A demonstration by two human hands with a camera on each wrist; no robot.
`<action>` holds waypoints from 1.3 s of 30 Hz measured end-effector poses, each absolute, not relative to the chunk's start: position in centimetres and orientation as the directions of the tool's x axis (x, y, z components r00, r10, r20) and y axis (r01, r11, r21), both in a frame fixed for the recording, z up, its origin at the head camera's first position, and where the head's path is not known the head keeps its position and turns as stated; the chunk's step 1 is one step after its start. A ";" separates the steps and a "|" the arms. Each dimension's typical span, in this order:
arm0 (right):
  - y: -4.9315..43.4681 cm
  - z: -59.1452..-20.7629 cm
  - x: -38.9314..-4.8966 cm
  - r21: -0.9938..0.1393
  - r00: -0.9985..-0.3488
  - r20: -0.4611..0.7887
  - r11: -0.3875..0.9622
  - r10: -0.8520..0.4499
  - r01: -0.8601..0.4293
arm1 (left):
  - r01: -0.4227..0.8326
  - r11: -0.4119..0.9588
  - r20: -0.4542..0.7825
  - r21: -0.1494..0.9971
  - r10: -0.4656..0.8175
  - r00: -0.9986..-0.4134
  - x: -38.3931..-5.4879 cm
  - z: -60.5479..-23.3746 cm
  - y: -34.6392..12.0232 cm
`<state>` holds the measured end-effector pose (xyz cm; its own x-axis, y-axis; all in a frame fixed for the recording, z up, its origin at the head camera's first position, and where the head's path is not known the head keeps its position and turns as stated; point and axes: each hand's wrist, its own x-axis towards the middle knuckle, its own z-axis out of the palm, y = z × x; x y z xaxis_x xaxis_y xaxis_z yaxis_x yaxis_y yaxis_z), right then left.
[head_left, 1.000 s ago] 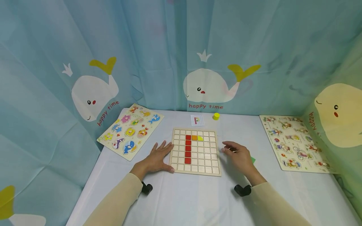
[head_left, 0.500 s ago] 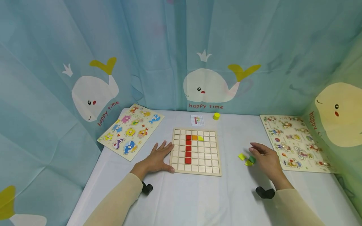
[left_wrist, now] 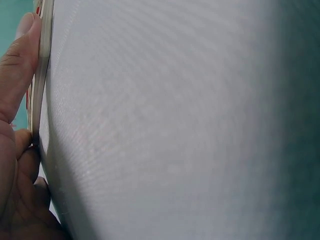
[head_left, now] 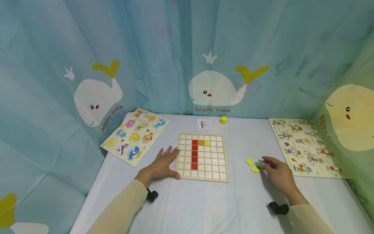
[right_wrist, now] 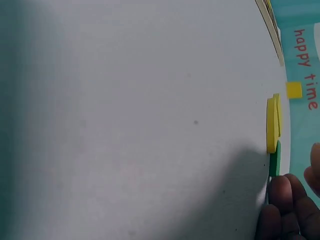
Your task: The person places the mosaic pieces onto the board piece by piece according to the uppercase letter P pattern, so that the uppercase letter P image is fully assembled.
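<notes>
In the head view my left hand (head_left: 160,164) lies spread at the left edge of a wooden grid board (head_left: 201,177). Its thumb touches the board's lower left corner; the left wrist view shows the thumb (left_wrist: 17,65) against the rim. On the board are a column of red squares (head_left: 194,153), an orange square (head_left: 201,142) and a yellow piece (head_left: 207,143). My right hand (head_left: 279,174) is low over the table, its fingertips at a small green tile (head_left: 258,165). The right wrist view shows a finger against the green tile (right_wrist: 275,159). Two yellow tiles (head_left: 249,162) lie beside it.
A small pattern card (head_left: 204,124) and a yellow cylinder (head_left: 223,120) stand behind the board. Picture puzzle boards lie at the far left (head_left: 138,136) and far right (head_left: 304,148). A printed curtain (head_left: 163,81) closes off the back and sides.
My right hand has moved right from beside the board to the loose tiles, then down and slightly closer to the green one, which has shifted slightly left. The left hand stays put.
</notes>
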<state>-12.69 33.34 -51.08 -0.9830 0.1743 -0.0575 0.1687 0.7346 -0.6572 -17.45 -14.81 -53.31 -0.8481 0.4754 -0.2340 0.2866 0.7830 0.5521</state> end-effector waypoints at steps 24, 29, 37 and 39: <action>35.4 -52.1 -14.0 -0.648 -0.988 -0.150 0.758 -0.034 0.072 | 0.271 0.785 -0.239 0.558 0.464 -0.853 -17.5 -53.6 -14.8; 35.1 -52.1 -14.2 -0.635 -0.990 -0.140 0.767 0.004 0.093 | 0.275 0.785 -0.236 0.555 0.466 -0.853 -17.4 -53.5 -14.8; 35.1 -52.5 -14.2 -0.625 -0.995 -0.101 0.776 0.027 0.084 | 0.276 0.781 -0.232 0.560 0.468 -0.853 -17.4 -53.5 -14.8; 35.1 -52.5 -14.1 -0.620 -0.996 -0.085 0.781 0.028 0.075 | 0.278 0.782 -0.232 0.558 0.468 -0.852 -17.4 -53.5 -14.8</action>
<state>-14.13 35.08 -52.48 -0.9960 0.0284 -0.0850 0.0752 0.7813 -0.6196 -17.44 -14.78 -53.52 -0.8524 0.4684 -0.2324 0.2775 0.7819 0.5582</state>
